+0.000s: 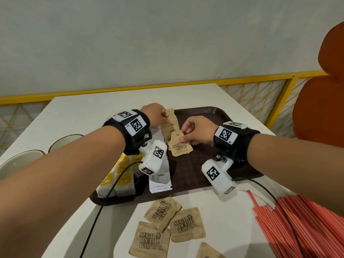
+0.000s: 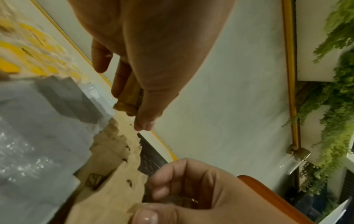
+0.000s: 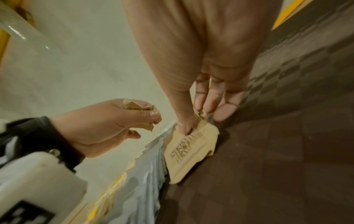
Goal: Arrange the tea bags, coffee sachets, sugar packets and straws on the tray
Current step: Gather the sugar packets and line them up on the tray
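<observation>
Sugar packets point(image 1: 170, 127) lie overlapped in a row on the brown tray point(image 1: 201, 164), approx mid-tray, running front to back. Left hand point(image 1: 155, 114) at the row's far end pinches a small wad of packets betw thumb and curled fingers, seen in both wrist views. Right hand point(image 1: 197, 131) at the row's near end pinches the front packet point(image 1: 181, 148), thumb on top, fingers curled under its edge. Coffee sachets point(image 1: 161, 174) sit just left of the row on the tray; tea bags point(image 1: 119, 175) w/ yellow print lie at the tray's left edge. Loose packets point(image 1: 173, 222) lie off the tray, in front of it; red straws point(image 1: 301, 226) front-right of it. Bowls point(image 1: 24, 159) stand left of the tray.
</observation>
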A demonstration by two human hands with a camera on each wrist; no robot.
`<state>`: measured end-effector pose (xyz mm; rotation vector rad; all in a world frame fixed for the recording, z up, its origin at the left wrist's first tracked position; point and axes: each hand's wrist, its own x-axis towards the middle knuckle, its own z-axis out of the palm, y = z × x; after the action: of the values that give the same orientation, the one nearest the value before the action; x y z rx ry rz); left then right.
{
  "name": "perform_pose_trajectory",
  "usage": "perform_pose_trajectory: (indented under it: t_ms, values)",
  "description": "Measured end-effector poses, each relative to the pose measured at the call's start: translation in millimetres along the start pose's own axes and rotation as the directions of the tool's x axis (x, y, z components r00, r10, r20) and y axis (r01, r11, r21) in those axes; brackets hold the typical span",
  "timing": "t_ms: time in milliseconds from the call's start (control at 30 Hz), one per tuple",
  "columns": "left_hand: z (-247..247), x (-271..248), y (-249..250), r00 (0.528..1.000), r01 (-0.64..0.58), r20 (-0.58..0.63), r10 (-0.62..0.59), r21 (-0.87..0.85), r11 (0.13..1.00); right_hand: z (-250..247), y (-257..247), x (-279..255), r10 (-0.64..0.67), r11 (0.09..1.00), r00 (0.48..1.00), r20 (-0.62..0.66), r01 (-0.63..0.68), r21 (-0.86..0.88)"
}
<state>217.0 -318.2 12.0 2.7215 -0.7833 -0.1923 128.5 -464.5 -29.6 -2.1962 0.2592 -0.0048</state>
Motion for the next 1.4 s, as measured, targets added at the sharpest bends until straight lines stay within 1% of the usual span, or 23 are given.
perform_pose_trajectory:
  t_ms: [100, 267, 300, 367, 400, 433, 500, 533, 567, 633, 667, 733, 833, 933, 1033, 1067, 1167, 1200, 1267, 1400]
  values:
    - [-4, -7, -1, 0.999, -0.027, 0.035, 0.029, -0.077, 0.997, -1, 2, -4, 0.06, 0.996, 0.998, 0.008, -0.061, 0.06]
    - [-1, -19, -3, 0.995, 0.002, 0.099, 0.016, -0.179, 0.984, 4, -1, -9, 0.061, 0.996, 0.998, -0.003, -0.061, 0.063]
    - [-2, -22, -3, 0.995, 0.001, 0.101, 0.02, -0.201, 0.98, 4, -3, -10, 0.063, 0.997, 0.998, -0.019, -0.062, 0.048]
    - [-3, -29, -5, 0.992, -0.035, 0.107, 0.068, -0.286, 0.958, 0, -8, -14, 0.041, 0.999, 0.996, -0.075, -0.041, 0.004]
    - [-3, -33, -6, 0.988, -0.055, 0.117, 0.103, -0.357, 0.932, -3, -11, -18, 0.02, 0.999, 0.997, -0.073, -0.017, 0.04]
    - [-3, -36, -7, 0.983, -0.067, 0.124, 0.135, -0.443, 0.894, -7, -16, -22, 0.0, 0.99, 1.0, -0.028, 0.004, 0.143]
    - [-1, -41, -5, 0.984, -0.08, 0.088, 0.155, -0.558, 0.826, -12, -23, -31, -0.034, 0.923, 0.993, 0.117, -0.014, 0.385]
    - [0, -43, -4, 0.987, -0.085, 0.059, 0.147, -0.585, 0.807, -14, -25, -34, -0.039, 0.903, 0.987, 0.157, -0.032, 0.429]
    - [2, -44, -2, 0.99, -0.081, 0.044, 0.135, -0.606, 0.791, -14, -25, -37, -0.039, 0.904, 0.986, 0.165, -0.036, 0.427]
    - [5, -47, 2, 0.99, -0.067, 0.053, 0.129, -0.628, 0.775, -13, -22, -40, -0.024, 0.918, 0.992, 0.124, -0.027, 0.396]
    - [6, -48, 3, 0.989, -0.067, 0.062, 0.133, -0.615, 0.785, -13, -20, -40, -0.008, 0.924, 0.995, 0.096, -0.03, 0.382]
    - [7, -49, 5, 0.988, -0.095, 0.054, 0.143, -0.514, 0.852, -15, -16, -40, 0.023, 0.941, 0.997, 0.074, -0.046, 0.335]
    - [8, -49, 7, 0.99, -0.119, 0.038, 0.135, -0.289, 0.95, -17, -12, -36, 0.089, 0.979, 0.987, 0.136, -0.112, 0.171]
    - [8, -45, 8, 0.994, -0.073, 0.077, 0.081, -0.102, 0.992, -14, -10, -32, 0.177, 0.984, 0.971, 0.159, -0.177, -0.01]
    - [8, -41, 12, 0.99, -0.055, 0.127, 0.055, 0.001, 0.998, -11, -8, -29, 0.218, 0.975, 0.965, 0.148, -0.207, -0.087]
    - [9, -40, 15, 0.99, -0.053, 0.137, 0.044, 0.059, 0.997, -11, -7, -28, 0.225, 0.972, 0.963, 0.148, -0.211, -0.106]
    - [12, -39, 23, 0.99, -0.073, 0.136, 0.034, 0.293, 0.953, -10, -6, -26, 0.222, 0.97, 0.966, 0.135, -0.205, -0.131]
    - [13, -39, 25, 0.99, -0.079, 0.141, 0.032, 0.342, 0.936, -9, -5, -25, 0.217, 0.97, 0.968, 0.128, -0.2, -0.137]
    - [15, -35, 28, 0.984, -0.086, 0.174, 0.019, 0.388, 0.918, -9, -5, -25, 0.21, 0.97, 0.971, 0.117, -0.192, -0.148]
    - [20, -23, 26, 0.974, -0.09, 0.227, 0.002, 0.379, 0.921, -8, -3, -26, 0.197, 0.973, 0.975, 0.105, -0.181, -0.143]
